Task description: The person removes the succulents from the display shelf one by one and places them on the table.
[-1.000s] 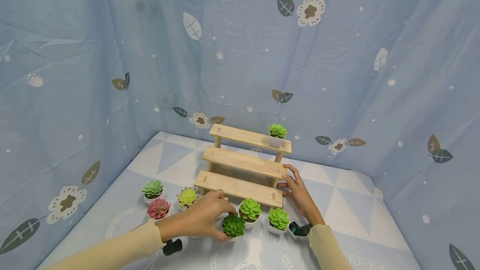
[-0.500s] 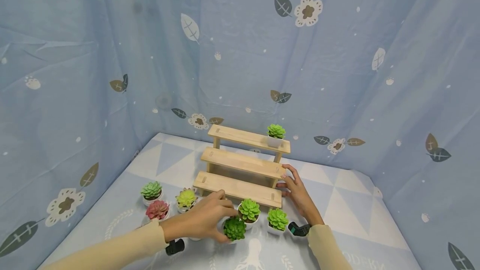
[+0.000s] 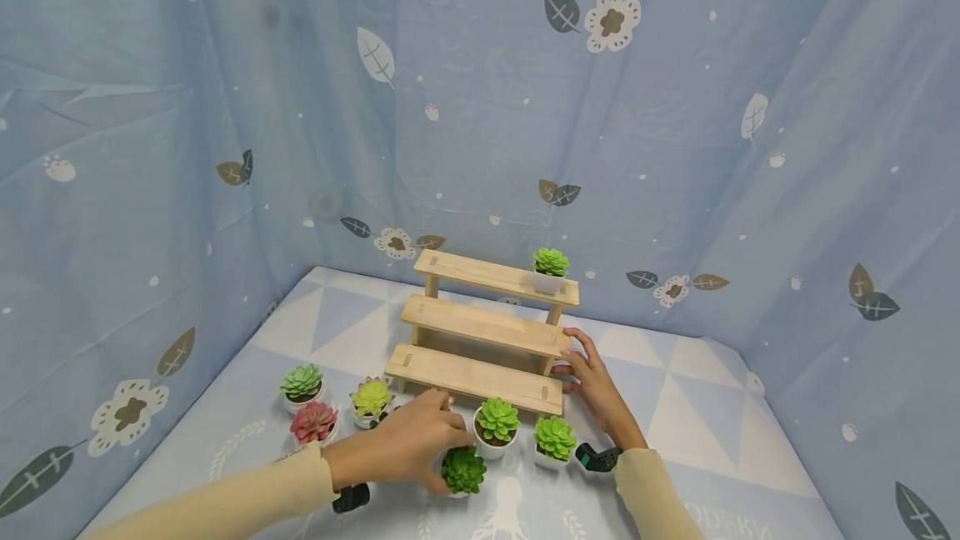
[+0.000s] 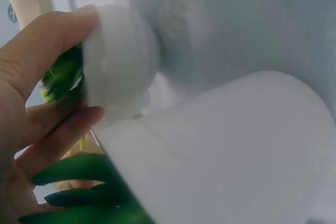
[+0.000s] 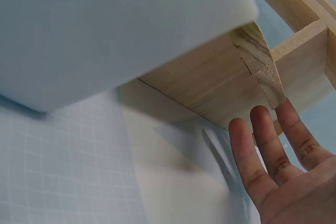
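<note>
My left hand (image 3: 408, 440) pinches a small white pot (image 4: 118, 61) with a dark green succulent (image 3: 462, 469), thumb on one side and fingertips on the other. A larger-looking white pot (image 4: 226, 150) with pointed green leaves fills the lower left wrist view, close to those fingers. My right hand (image 3: 596, 382) touches the right end of a three-step wooden shelf (image 3: 480, 369). In the right wrist view its fingers (image 5: 265, 135) are fairly straight, tips right at the board's end. A bright green succulent (image 3: 550, 263) stands in a white pot at the right of the top step.
Two bright green succulents, one nearer (image 3: 497, 421) and one farther right (image 3: 555, 440), stand before the shelf. Leftward are a yellow-green succulent (image 3: 371, 398), a red one (image 3: 313, 423) and a pale green one (image 3: 302, 382). A blue patterned curtain (image 3: 480, 107) surrounds the table.
My left hand and the dark green succulent have shifted slightly toward me, widening the gap to the bright green one beside it. The right hand stays at the shelf's end.
</note>
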`<state>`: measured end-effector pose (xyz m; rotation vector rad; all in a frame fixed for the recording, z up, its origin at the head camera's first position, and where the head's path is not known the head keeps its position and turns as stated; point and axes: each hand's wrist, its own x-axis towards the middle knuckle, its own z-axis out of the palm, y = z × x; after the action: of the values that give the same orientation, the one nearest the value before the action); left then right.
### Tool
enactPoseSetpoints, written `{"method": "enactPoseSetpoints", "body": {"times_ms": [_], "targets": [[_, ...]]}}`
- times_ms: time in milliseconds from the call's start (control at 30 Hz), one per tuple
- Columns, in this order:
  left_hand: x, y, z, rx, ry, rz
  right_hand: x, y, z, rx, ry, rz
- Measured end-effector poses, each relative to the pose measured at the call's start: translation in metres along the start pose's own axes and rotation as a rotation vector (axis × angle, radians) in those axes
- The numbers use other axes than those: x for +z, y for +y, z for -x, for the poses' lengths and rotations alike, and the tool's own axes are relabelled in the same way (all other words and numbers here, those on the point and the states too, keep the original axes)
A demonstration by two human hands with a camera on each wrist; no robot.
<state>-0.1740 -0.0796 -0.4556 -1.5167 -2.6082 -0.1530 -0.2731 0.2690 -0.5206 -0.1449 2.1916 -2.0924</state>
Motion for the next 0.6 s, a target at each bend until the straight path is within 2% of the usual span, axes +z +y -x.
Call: {"method": "enactPoseSetpoints", "body": {"times_ms": [100,367,500,600], "targets": [[0.000,0.000,0.000,-0.005,-0.021,0.015,0.000,0.000,0.000,-0.002,-0.001,-0.005],[0.001,-0.005,-0.001,-0.087,-0.117,0.061,0.001,0.001,-0.001,-0.004,-0.008,0.003],[-0.002,-0.008,-0.001,-0.097,-0.112,0.101,0.001,0.001,0.000,-0.003,-0.005,0.007],[-0.008,-0.011,-0.001,-0.098,-0.100,0.176,0.001,0.001,0.000,0.000,-0.005,0.008]]}}
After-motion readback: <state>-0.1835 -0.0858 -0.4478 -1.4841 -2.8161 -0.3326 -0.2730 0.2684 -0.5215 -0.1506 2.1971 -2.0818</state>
